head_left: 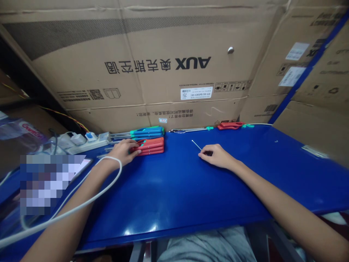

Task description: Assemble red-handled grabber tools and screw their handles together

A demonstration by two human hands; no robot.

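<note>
My left hand [124, 151] is closed around the near end of a stack of red handles [152, 145]. Metal shafts stick out from the stack to the left, partly hidden by the hand; the exact kind of tool does not show. Just behind lie similar tools with blue and green handles [149, 131]. Over the middle of the table, my right hand [215, 155] pinches a thin pale rod with a small bright tip [196, 145]. Its lower end, where something dark shows, is hidden in the fingers.
A blue table [169, 189] runs up to a cardboard wall [163, 43]. Red handle pieces [230, 125] and thin rods [188, 130] lie along its back edge. At left are a power strip [87, 146], a tablet-like device [84, 164] and a white cable [95, 198] crossing above my left forearm.
</note>
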